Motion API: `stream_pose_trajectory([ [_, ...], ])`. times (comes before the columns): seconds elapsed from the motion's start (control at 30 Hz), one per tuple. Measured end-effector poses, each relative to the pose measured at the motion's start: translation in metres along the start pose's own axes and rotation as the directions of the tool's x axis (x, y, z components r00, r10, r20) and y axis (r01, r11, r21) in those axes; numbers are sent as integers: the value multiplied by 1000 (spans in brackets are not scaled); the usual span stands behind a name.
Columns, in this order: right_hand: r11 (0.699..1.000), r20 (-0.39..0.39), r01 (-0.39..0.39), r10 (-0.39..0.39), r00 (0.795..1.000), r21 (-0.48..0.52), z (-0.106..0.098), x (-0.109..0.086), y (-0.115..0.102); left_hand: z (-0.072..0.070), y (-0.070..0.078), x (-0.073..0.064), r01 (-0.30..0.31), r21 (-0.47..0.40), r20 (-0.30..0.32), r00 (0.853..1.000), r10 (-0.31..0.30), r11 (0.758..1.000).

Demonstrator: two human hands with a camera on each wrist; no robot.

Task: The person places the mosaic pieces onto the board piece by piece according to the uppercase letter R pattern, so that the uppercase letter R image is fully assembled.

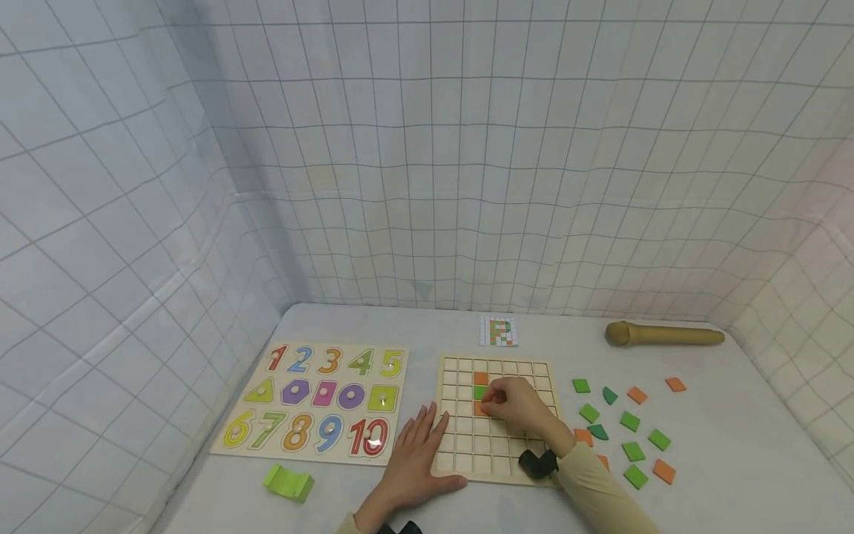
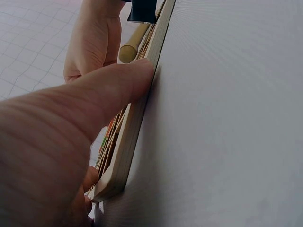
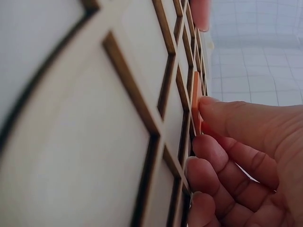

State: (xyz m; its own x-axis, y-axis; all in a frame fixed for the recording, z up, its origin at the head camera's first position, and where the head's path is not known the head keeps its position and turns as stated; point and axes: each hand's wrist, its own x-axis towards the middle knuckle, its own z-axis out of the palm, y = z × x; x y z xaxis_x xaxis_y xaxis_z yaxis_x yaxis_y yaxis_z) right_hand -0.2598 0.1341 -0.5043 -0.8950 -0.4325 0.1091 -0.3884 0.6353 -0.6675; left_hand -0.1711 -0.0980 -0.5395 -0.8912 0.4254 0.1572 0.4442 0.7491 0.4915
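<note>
A wooden grid board lies on the white table. Spread fingers of my left hand rest along its left side, and in the left wrist view the thumb presses its near edge. Over the middle of the grid, my right hand pinches an orange square tile between thumb and fingers, at a cell of the board. Straight behind that tile, in the same column, sit a green square tile and another orange tile.
Loose green tiles, orange tiles and dark green quarter-round pieces lie to the right. A pattern card and a brown stick are behind. Left are a number puzzle and a green block.
</note>
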Motion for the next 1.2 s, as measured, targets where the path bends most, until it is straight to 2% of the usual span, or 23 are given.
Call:
stream_pose_trajectory([
  [0.2, 999, 4, 19, -19, 1000, 27, -2, -2, 3, 1, -1, 0, 6, 12, 9, 1000, -6, 1000],
  [0.3, 999, -18, 37, -36, 999, 33, -5, -3, 7, 2, -1, 0, 11, 1, 13, 1000, -11, 1000],
  [0.53, 999, -139, 30, -27, 990, 23, -23, -5, 19, 0, 1, -1, -2, 2, -2, 1000, 2, 1000],
  [0.67, 999, -238, 31, -28, 971, 10, -36, -8, 27, -3, 2, -1, 3, 2, 10, 1000, -3, 1000],
  [0.93, 1000, -401, -6, -4, 916, -25, -66, -21, 43, -2, 2, -1, 9, 8, 19, 1000, -9, 1000],
  [1.1, 997, -461, -47, 15, 887, -58, -81, -29, 54, -2, 2, 0, 8, -2, 13, 1000, -8, 1000],
  [1.2, 994, -469, -90, 51, 882, -61, -87, -33, 62, -1, 1, 0, 9, -1, 11, 1000, -9, 1000],
])
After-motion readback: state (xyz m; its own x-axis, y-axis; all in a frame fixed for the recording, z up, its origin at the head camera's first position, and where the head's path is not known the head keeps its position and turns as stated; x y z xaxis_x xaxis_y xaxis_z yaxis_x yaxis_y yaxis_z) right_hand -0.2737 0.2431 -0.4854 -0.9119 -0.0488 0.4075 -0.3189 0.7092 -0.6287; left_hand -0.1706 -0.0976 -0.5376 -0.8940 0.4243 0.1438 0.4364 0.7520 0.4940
